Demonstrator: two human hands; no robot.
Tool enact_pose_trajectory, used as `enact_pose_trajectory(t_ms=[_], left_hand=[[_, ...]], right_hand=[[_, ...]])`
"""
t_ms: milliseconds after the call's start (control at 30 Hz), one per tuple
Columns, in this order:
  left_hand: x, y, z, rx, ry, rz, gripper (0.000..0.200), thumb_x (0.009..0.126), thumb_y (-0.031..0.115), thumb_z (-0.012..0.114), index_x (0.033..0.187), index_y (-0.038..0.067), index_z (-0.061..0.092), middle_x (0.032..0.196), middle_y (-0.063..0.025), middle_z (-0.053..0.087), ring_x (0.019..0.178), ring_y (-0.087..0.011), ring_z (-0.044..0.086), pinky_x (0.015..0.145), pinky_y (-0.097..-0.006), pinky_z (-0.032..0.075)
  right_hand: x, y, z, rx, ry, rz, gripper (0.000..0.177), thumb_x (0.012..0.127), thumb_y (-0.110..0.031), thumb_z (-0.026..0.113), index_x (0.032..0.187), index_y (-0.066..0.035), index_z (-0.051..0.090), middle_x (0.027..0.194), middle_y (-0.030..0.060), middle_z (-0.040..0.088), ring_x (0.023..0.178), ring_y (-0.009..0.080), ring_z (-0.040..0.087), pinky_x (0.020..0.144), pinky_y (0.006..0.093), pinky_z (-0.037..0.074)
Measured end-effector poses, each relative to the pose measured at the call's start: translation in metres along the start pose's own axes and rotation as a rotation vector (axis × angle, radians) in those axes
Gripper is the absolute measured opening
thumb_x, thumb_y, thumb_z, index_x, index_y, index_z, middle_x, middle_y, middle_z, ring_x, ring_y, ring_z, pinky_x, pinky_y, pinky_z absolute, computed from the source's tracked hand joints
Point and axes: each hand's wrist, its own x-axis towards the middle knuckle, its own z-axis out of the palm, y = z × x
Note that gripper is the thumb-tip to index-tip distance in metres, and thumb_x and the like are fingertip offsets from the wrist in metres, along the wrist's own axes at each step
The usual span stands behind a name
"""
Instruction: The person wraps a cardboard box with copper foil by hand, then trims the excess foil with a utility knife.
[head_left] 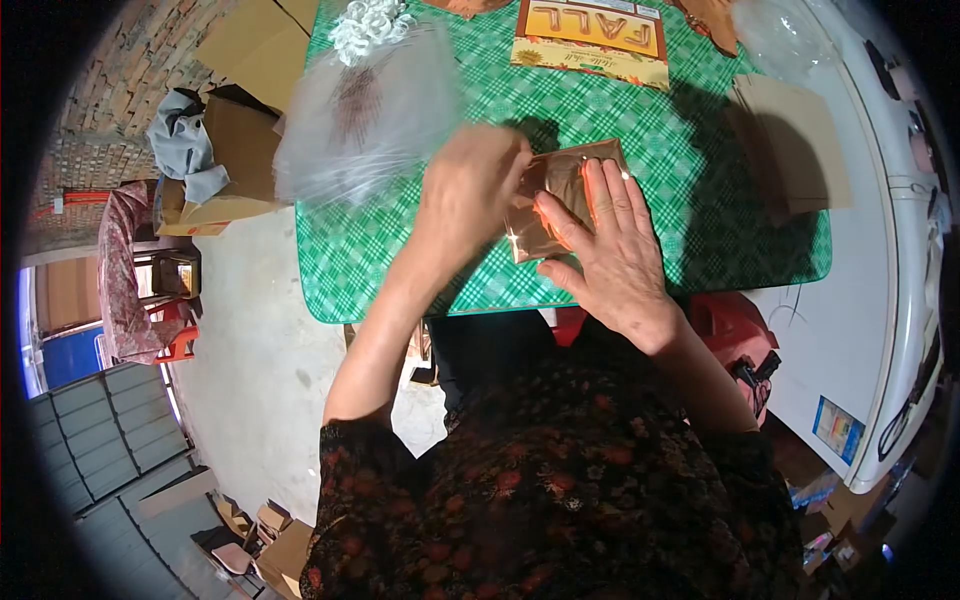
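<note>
A shiny copper-coloured foil piece [535, 225], folded flat into a rough square, lies near the front edge of the green plaid tablecloth [380, 270]. My right hand [620, 250] rests flat on it, fingers stretched out and thumb apart, pressing it to the table. An orange-tinted edge shows beside those fingers. At the foil's left side, my left hand [470, 190] is curled closed and slightly blurred by motion. Its fingertips are turned away, so whatever they may pinch is hidden.
A stack of clear plastic bags [370, 120] with a white ribbon bundle [370, 28] lies left. A printed "FALL" card [590, 42] sits at the back. Brown cardboard [795, 145] and a white appliance [850, 250] are right. An open carton [235, 150] stands left of the table.
</note>
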Motion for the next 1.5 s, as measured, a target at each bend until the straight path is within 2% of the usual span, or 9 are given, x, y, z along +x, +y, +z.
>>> enact_pose_trajectory(t_ms=[67, 233, 333, 533, 833, 933, 1100, 1367, 1500], left_hand=[[-0.026, 0.008, -0.004, 0.004, 0.000, 0.118, 0.014, 0.098, 0.009, 0.073, 0.110, 0.002, 0.072, 0.107, -0.0165, 0.072, 0.101, -0.0395, 0.070, 0.086, -0.0470, 0.056], [-0.077, 0.021, 0.005, 0.150, -0.245, 0.086, 0.070, 0.106, 0.044, 0.061, 0.160, 0.004, 0.046, 0.167, -0.0193, 0.043, 0.157, -0.0380, 0.038, 0.126, -0.0561, 0.031], [-0.090, 0.018, 0.008, 0.220, -0.326, 0.028, 0.084, 0.106, 0.058, 0.051, 0.169, 0.006, 0.030, 0.176, -0.0173, 0.025, 0.164, -0.0349, 0.023, 0.131, -0.0593, 0.018], [-0.090, 0.020, 0.011, 0.250, -0.303, -0.005, 0.082, 0.108, 0.057, 0.049, 0.168, 0.005, 0.032, 0.177, -0.0163, 0.025, 0.164, -0.0344, 0.022, 0.131, -0.0601, 0.016], [-0.061, 0.024, 0.010, 0.196, -0.105, 0.041, 0.069, 0.100, 0.031, 0.068, 0.157, -0.001, 0.047, 0.163, -0.0219, 0.045, 0.153, -0.0415, 0.040, 0.124, -0.0580, 0.030], [-0.040, 0.010, 0.028, 0.164, -0.073, 0.058, 0.063, 0.104, 0.029, 0.064, 0.158, 0.003, 0.047, 0.159, -0.0194, 0.050, 0.149, -0.0393, 0.044, 0.122, -0.0532, 0.033], [-0.009, -0.003, 0.036, 0.126, -0.038, 0.050, 0.037, 0.097, 0.021, 0.072, 0.131, 0.007, 0.070, 0.120, -0.0111, 0.066, 0.110, -0.0332, 0.059, 0.092, -0.0463, 0.043], [0.055, -0.028, 0.011, -0.117, -0.661, -0.182, 0.050, 0.092, 0.046, 0.080, 0.113, 0.001, 0.074, 0.100, -0.0185, 0.078, 0.094, -0.0340, 0.075, 0.082, -0.0425, 0.057], [0.071, -0.022, 0.005, -0.103, -0.836, -0.234, 0.041, 0.092, 0.038, 0.080, 0.113, 0.004, 0.076, 0.100, -0.0177, 0.078, 0.092, -0.0322, 0.074, 0.081, -0.0422, 0.057]], right_hand=[[0.000, 0.000, -0.001, -0.005, -0.013, 0.004, 0.077, 0.090, -0.057, 0.076, 0.155, -0.021, 0.056, 0.165, 0.0354, 0.032, 0.158, 0.0493, 0.025, 0.132, 0.0568, 0.014], [0.001, -0.001, -0.003, -0.029, -0.033, 0.008, 0.074, 0.092, -0.049, 0.075, 0.157, -0.019, 0.053, 0.164, 0.0351, 0.033, 0.157, 0.0498, 0.026, 0.132, 0.0575, 0.015], [0.002, -0.002, -0.001, -0.069, -0.016, -0.005, 0.073, 0.094, -0.043, 0.073, 0.160, -0.019, 0.050, 0.163, 0.0349, 0.034, 0.156, 0.0501, 0.027, 0.131, 0.0579, 0.016], [0.003, -0.003, -0.003, -0.082, -0.035, 0.009, 0.077, 0.095, -0.040, 0.073, 0.163, -0.017, 0.044, 0.163, 0.0348, 0.034, 0.155, 0.0502, 0.029, 0.130, 0.0584, 0.019], [0.003, -0.004, -0.001, -0.076, -0.026, 0.016, 0.074, 0.095, -0.042, 0.073, 0.159, -0.015, 0.048, 0.164, 0.0346, 0.033, 0.156, 0.0498, 0.028, 0.130, 0.0581, 0.019], [0.002, -0.002, -0.001, -0.079, -0.043, 0.013, 0.072, 0.095, -0.044, 0.073, 0.156, -0.013, 0.051, 0.164, 0.0347, 0.032, 0.156, 0.0496, 0.027, 0.131, 0.0578, 0.018], [0.002, -0.002, -0.002, -0.064, -0.055, 0.019, 0.072, 0.096, -0.044, 0.072, 0.156, -0.013, 0.050, 0.165, 0.0356, 0.030, 0.156, 0.0507, 0.026, 0.130, 0.0589, 0.017], [0.001, -0.001, -0.001, -0.036, -0.026, 0.013, 0.075, 0.098, -0.045, 0.069, 0.163, -0.017, 0.045, 0.166, 0.0349, 0.029, 0.157, 0.0504, 0.025, 0.131, 0.0590, 0.017], [0.000, -0.002, -0.001, -0.037, -0.023, 0.017, 0.074, 0.099, -0.046, 0.068, 0.163, -0.017, 0.045, 0.167, 0.0349, 0.028, 0.158, 0.0498, 0.024, 0.131, 0.0583, 0.016]])
